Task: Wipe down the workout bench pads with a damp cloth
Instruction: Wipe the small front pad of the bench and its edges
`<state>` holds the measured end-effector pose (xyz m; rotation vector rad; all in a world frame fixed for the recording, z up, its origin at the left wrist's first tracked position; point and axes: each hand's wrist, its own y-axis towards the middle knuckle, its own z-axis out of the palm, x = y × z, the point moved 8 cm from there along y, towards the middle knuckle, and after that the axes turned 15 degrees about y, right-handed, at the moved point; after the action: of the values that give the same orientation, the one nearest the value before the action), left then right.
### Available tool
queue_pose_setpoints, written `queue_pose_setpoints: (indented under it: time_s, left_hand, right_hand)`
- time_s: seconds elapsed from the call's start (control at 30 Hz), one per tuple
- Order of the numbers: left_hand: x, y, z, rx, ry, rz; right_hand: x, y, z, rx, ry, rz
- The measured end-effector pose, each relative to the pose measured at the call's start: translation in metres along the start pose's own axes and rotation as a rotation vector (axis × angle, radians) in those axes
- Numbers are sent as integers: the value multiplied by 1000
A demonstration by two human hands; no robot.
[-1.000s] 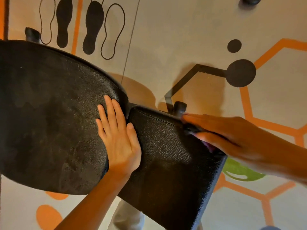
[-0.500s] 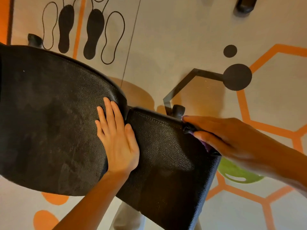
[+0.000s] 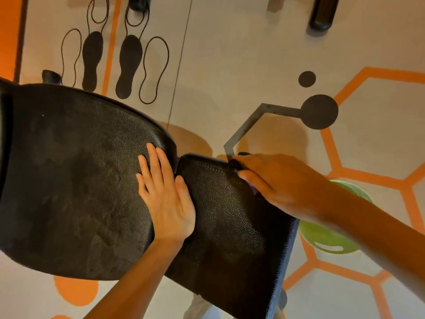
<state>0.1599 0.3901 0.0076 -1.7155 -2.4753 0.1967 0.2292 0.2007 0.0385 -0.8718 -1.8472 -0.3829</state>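
Wiping looks midway: right hand (image 3: 282, 183) presses a mostly hidden cloth (image 3: 254, 189) at the seat pad's (image 3: 230, 226) far edge, left hand (image 3: 167, 199) spread flat, streaky back pad (image 3: 73, 180) possibly unfinished.

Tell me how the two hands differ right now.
The left hand lies flat and open, fingers together, across the gap between the large pad and the smaller pad. The right hand presses a mostly hidden purple cloth at the smaller pad's far edge. The left hand holds nothing. Both rest on the black bench.
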Motion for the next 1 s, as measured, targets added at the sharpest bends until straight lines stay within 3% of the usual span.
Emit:
queue_pose_setpoints:
  time_s: [0.13,0.23,0.4,0.57,0.63,0.7,0.8,1.0]
  left_hand:
    - [1,-1,1,-2,-1,14]
    - [2,0,2,-6,10,12]
    - [2,0,0,-10,-9,6]
    - [-3,-6,-11,-41,-149,56]
    - [-20,-22,-21,-45,-198,197]
    - [-50,-56,-28,4,-207,443]
    - [-80,-107,-17,63,-116,727]
    - [-83,-115,-6,-2,-18,748]
  right_hand:
    - [11,20,28,78,-88,51]
    - [3,-53,-11,-151,39,89]
    - [-30,-148,-30,-520,461,508]
    - [-19,-169,-27,-776,478,464]
    - [-14,-165,-22,-825,515,436]
    - [-9,-163,-15,-861,522,418]
    - [-4,-175,-2,-948,561,409]
    - [-1,-216,53,-1136,778,395]
